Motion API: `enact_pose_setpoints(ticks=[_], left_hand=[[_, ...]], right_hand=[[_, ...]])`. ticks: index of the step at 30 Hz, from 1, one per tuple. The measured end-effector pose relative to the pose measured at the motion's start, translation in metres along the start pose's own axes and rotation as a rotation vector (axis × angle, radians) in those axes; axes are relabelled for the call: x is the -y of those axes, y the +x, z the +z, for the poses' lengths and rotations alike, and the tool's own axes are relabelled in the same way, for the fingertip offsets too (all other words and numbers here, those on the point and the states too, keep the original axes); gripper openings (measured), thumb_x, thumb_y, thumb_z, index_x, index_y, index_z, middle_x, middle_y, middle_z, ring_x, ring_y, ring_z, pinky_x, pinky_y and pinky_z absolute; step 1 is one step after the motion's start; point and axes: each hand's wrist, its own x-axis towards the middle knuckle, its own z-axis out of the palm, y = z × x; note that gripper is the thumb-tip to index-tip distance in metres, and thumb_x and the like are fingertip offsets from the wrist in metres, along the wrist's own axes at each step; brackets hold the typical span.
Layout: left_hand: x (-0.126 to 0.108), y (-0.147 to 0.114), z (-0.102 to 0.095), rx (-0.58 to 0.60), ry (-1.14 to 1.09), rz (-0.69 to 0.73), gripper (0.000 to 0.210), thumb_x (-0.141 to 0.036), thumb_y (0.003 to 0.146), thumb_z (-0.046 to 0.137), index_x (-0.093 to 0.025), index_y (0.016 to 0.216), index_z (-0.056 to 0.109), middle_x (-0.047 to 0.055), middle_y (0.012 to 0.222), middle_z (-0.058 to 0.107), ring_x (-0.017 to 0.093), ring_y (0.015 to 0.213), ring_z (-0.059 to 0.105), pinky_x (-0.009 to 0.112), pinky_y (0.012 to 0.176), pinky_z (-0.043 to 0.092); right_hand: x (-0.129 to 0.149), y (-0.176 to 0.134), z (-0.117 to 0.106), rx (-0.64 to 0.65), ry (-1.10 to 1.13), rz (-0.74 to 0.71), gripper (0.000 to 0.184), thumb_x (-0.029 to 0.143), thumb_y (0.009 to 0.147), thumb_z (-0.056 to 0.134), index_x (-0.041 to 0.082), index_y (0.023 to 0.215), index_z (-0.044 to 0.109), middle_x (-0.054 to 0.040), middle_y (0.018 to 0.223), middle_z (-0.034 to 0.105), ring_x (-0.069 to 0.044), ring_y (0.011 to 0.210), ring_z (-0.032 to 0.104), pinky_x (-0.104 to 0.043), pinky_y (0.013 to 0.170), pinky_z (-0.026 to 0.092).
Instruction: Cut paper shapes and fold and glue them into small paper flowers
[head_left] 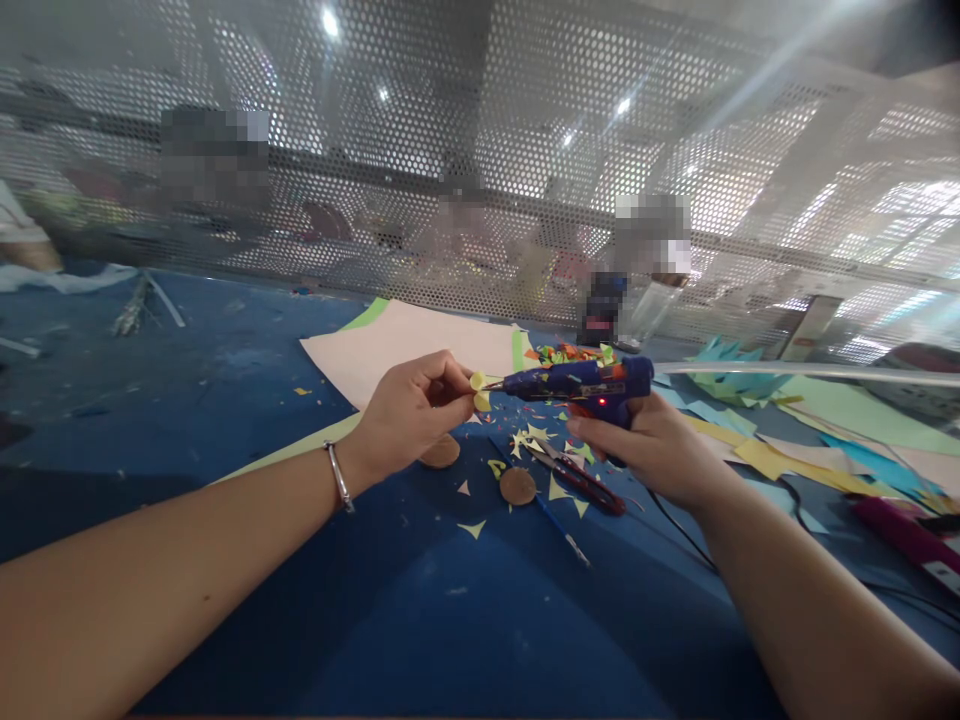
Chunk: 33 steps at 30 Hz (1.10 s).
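Observation:
My left hand (409, 415) pinches a small curled yellow paper piece (481, 392) between thumb and fingertips. In my right hand (652, 440) is a blue glue gun (577, 384), lit by a small red light, with a clear glue stick (795, 373) out of its back. The gun's nozzle points left and meets the yellow paper, or nearly so. Below lie two round brown discs (517, 486), one partly behind my left hand. Red-handled scissors (581, 480), a thin blue stick (562, 530) and yellow paper scraps (472, 529) are scattered on the blue table (360, 620).
Pale paper sheets (420, 345) lie behind my left hand. Orange and green paper bits (574, 355) are heaped behind the gun. Coloured paper strips (795, 460), a magenta tool (907, 535) and a black cord (686, 525) are at right. A perforated metal screen (450, 130) stands behind the table.

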Motion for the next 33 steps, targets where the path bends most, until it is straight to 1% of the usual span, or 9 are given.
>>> enact_pose_setpoints(ticks=[3,9,14,19,23,27,30,33], left_hand=[[0.0002,-0.0002,0.0,0.004,0.005,-0.003,0.011,-0.02,0.077,0.073,-0.019,0.075,0.062,0.002,0.086,0.067,0.012,0.071,0.059,0.026,0.063,0.047],[0.0,0.0001,0.0007,-0.011,-0.008,-0.007,0.013,-0.02,0.076,0.073,-0.019,0.073,0.061,0.002,0.085,0.068,0.012,0.071,0.059,0.026,0.064,0.048],[0.0009,-0.0004,0.0005,-0.013,-0.014,-0.029,0.013,-0.018,0.076,0.073,-0.019,0.073,0.061,0.001,0.085,0.068,0.011,0.068,0.058,0.024,0.062,0.047],[0.0004,-0.0002,0.0,-0.007,-0.028,-0.032,0.013,-0.017,0.075,0.073,-0.018,0.072,0.06,0.001,0.082,0.068,0.01,0.066,0.059,0.024,0.062,0.048],[-0.0011,0.0001,-0.0006,0.002,-0.015,-0.043,0.012,-0.018,0.075,0.072,-0.018,0.073,0.061,0.001,0.079,0.067,0.011,0.065,0.06,0.025,0.061,0.049],[-0.0011,-0.0006,-0.0014,-0.002,-0.004,-0.058,0.013,-0.019,0.075,0.073,-0.018,0.073,0.06,0.002,0.081,0.067,0.012,0.065,0.06,0.027,0.061,0.05],[0.0006,-0.0013,-0.0018,0.002,0.004,-0.066,0.014,-0.019,0.075,0.073,-0.017,0.073,0.059,0.003,0.082,0.067,0.012,0.065,0.061,0.027,0.061,0.05],[0.003,-0.0017,-0.002,-0.002,0.046,-0.062,0.013,-0.019,0.076,0.072,-0.017,0.074,0.058,0.001,0.081,0.066,0.011,0.065,0.06,0.025,0.06,0.049]], right_hand=[[-0.0015,0.0004,-0.0001,0.0,-0.025,0.016,0.024,0.036,0.079,0.07,0.019,0.064,0.063,0.0013,0.053,0.053,-0.012,0.05,0.043,-0.026,0.046,0.034],[-0.0078,0.0016,-0.0005,-0.006,-0.016,-0.018,0.027,0.038,0.08,0.07,0.021,0.062,0.061,0.0017,0.052,0.052,-0.013,0.049,0.044,-0.026,0.045,0.033],[-0.0052,0.0013,-0.0013,-0.006,-0.051,0.02,0.03,0.041,0.08,0.069,0.02,0.06,0.062,0.0007,0.053,0.054,-0.013,0.05,0.044,-0.027,0.046,0.034],[-0.0016,0.0014,-0.001,-0.01,-0.069,0.021,0.03,0.039,0.079,0.069,0.019,0.058,0.062,0.0005,0.053,0.051,-0.012,0.05,0.041,-0.027,0.046,0.033],[-0.0033,0.0016,0.0006,-0.016,-0.04,-0.01,0.027,0.036,0.079,0.07,0.019,0.059,0.061,0.0013,0.053,0.051,-0.012,0.05,0.041,-0.026,0.045,0.034],[-0.0043,0.0015,0.0009,-0.015,-0.034,-0.014,0.033,0.035,0.079,0.07,0.019,0.054,0.056,0.0018,0.051,0.049,-0.01,0.049,0.039,-0.025,0.044,0.033],[-0.0033,0.0015,0.0003,-0.012,-0.074,0.01,0.035,0.038,0.08,0.07,0.019,0.054,0.056,0.0011,0.051,0.05,-0.011,0.049,0.04,-0.025,0.044,0.033],[-0.0018,0.0018,0.0005,-0.018,-0.104,0.032,0.033,0.039,0.081,0.069,0.018,0.058,0.059,0.001,0.053,0.051,-0.011,0.049,0.043,-0.025,0.045,0.033]])
